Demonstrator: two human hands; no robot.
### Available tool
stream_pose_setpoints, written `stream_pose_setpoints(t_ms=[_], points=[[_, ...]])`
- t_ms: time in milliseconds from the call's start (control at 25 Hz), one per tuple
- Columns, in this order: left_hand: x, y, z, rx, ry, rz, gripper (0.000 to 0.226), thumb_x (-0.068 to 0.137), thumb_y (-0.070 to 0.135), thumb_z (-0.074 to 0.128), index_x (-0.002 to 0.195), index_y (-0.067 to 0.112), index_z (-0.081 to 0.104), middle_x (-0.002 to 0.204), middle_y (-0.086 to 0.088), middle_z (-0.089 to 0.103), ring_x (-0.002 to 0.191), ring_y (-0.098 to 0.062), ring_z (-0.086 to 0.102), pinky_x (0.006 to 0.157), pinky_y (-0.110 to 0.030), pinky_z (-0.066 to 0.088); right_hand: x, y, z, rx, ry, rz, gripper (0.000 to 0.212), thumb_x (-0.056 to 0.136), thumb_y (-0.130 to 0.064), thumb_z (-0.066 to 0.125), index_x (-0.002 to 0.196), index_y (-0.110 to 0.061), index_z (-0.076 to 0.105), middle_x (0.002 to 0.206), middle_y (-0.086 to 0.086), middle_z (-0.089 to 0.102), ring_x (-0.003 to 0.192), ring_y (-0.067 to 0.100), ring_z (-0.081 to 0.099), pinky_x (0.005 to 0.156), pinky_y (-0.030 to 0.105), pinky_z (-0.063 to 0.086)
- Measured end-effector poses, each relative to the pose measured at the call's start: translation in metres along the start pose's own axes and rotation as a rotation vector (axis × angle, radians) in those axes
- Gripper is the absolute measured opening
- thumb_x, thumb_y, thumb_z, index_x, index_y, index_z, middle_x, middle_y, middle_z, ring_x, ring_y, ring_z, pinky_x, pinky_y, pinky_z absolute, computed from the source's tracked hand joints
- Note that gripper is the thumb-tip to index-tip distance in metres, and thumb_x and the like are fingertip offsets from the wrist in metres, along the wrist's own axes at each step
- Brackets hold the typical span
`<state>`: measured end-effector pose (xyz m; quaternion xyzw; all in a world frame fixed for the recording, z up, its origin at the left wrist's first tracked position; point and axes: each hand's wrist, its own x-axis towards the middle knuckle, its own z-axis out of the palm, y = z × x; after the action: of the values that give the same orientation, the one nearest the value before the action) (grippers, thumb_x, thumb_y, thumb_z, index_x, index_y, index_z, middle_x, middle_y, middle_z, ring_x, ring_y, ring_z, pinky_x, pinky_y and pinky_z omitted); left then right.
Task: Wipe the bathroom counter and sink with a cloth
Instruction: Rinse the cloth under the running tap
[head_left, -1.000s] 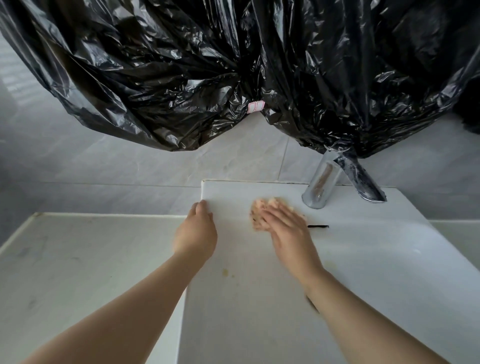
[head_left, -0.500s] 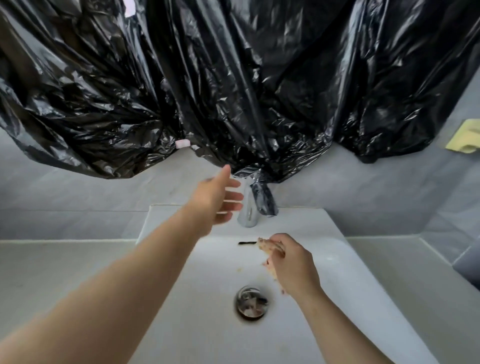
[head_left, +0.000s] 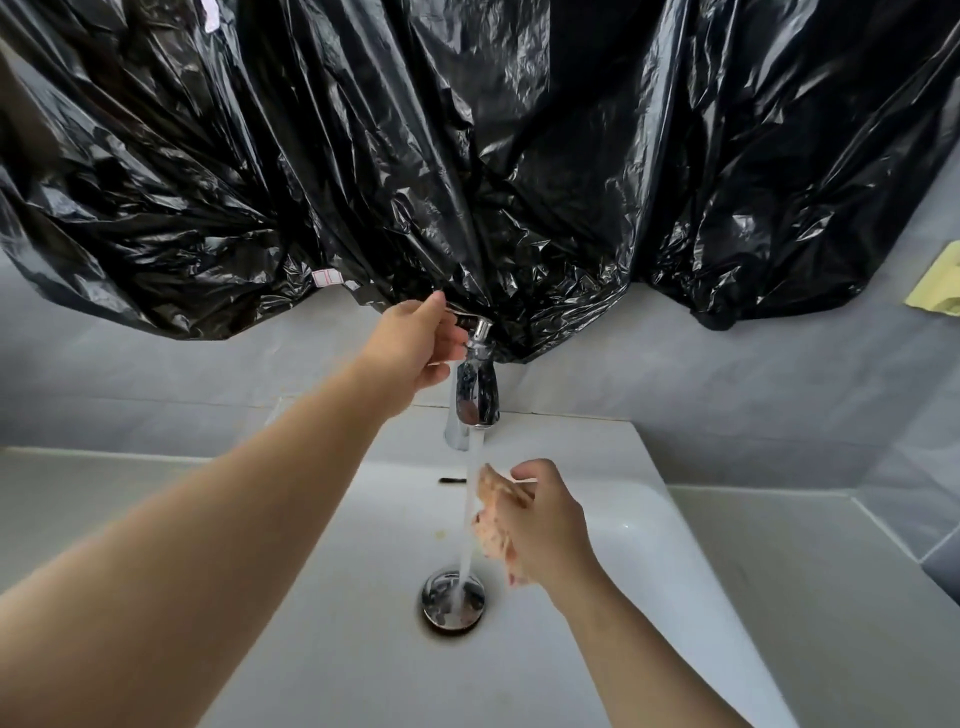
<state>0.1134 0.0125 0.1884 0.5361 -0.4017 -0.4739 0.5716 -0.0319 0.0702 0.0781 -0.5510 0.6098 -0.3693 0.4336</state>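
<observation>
While left fingers (head_left: 451, 347) seemingly curl round the faucet handle (head_left: 480, 326) — right fingers (head_left: 527, 470) clutch the cloth (head_left: 493, 530).

Glossy crinkled black plastic sheet (head_left: 467, 156), shiny chrome faucet (head_left: 475, 395) (mirror-like), smooth white sink (head_left: 649, 545)

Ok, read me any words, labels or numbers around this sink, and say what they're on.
Nothing is legible.
Small white red-edged tag on the crinkled black plastic sheet: too blurred to read.
Second pale tag near the sheet's top edge: also too blurred.
Shiny chrome tap: no marking visible.
</observation>
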Motion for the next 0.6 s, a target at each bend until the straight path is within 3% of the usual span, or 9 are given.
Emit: stream_pose_setpoints(t_ms=[120, 200, 280, 360, 400, 520, 600], points=[[-0.03, -0.04, -0.013, 0.057, 0.152, 0.081, 0.016, 0.096, 0.022, 0.042, 0.088, 0.014, 0.054, 0.072, -0.002, 0.057, 0.06, -0.014, 0.053, 0.055, -0.025, 0.041, 0.008, 0.012, 0.016, 0.127, -0.007, 0.101, 0.035, 0.089, -0.047, 0.056, 0.083, -0.013, 0.052, 0.067, 0.003, 0.064, 0.048, 0.015, 0.056, 0.045, 0.02, 0.039], [-0.049, -0.086, -0.021, 0.224, 0.258, 0.081, 0.011, 0.092, 0.015, 0.046, 0.087, 0.014, 0.056, 0.08, -0.003, 0.058, 0.069, -0.019, 0.056, 0.061, -0.028, 0.042, 0.009, 0.02, 0.025, 0.284, -0.056, 0.206, 0.037, 0.092, -0.039, 0.055, 0.079, -0.005, 0.06, 0.057, 0.005, 0.061, 0.049, 0.019, 0.056, 0.048, 0.021, 0.039], [-0.063, -0.127, -0.023, 0.31, 0.131, -0.069, 0.009, 0.091, 0.017, 0.052, 0.097, 0.013, 0.059, 0.091, -0.002, 0.061, 0.08, -0.02, 0.058, 0.065, -0.025, 0.041, 0.004, 0.023, 0.027, 0.567, -0.18, 0.373, 0.026, 0.091, -0.025, 0.054, 0.079, -0.006, 0.068, 0.065, 0.009, 0.066, 0.059, 0.025, 0.062, 0.055, 0.026, 0.046], [-0.071, -0.15, -0.022, 0.18, -0.037, -0.28, 0.01, 0.091, 0.015, 0.053, 0.092, 0.011, 0.062, 0.084, -0.006, 0.063, 0.071, -0.019, 0.058, 0.06, -0.023, 0.043, -0.004, 0.027, 0.025, 0.846, -0.317, 0.481, 0.034, 0.094, -0.032, 0.048, 0.087, -0.008, 0.07, 0.079, 0.011, 0.072, 0.067, 0.026, 0.068, 0.061, 0.032, 0.05], [-0.073, -0.157, -0.022, 0.145, -0.039, -0.328, 0.013, 0.09, 0.012, 0.052, 0.084, 0.011, 0.063, 0.075, -0.007, 0.061, 0.063, -0.02, 0.055, 0.056, -0.021, 0.041, -0.006, 0.032, 0.025, 0.899, -0.348, 0.488, 0.039, 0.095, -0.039, 0.045, 0.092, -0.009, 0.07, 0.086, 0.013, 0.073, 0.07, 0.026, 0.07, 0.063, 0.033, 0.051], [-0.07, -0.166, -0.021, 0.158, 0.061, -0.293, 0.014, 0.088, 0.018, 0.059, 0.08, 0.007, 0.059, 0.064, -0.005, 0.06, 0.056, -0.02, 0.056, 0.05, -0.023, 0.045, -0.009, 0.045, 0.026, 0.527, -0.299, 0.353, 0.035, 0.086, -0.045, 0.062, 0.102, -0.014, 0.066, 0.091, 0.007, 0.073, 0.076, 0.026, 0.07, 0.062, 0.031, 0.051], [-0.067, -0.166, -0.016, 0.053, 0.021, -0.322, 0.023, 0.088, 0.027, 0.06, 0.085, 0.005, 0.057, 0.074, -0.013, 0.066, 0.068, -0.027, 0.064, 0.065, -0.036, 0.053, -0.004, 0.049, 0.031, 0.366, -0.143, 0.323, 0.029, 0.084, -0.036, 0.067, 0.099, -0.012, 0.066, 0.073, 0.0, 0.069, 0.057, 0.015, 0.064, 0.053, 0.026, 0.045]])
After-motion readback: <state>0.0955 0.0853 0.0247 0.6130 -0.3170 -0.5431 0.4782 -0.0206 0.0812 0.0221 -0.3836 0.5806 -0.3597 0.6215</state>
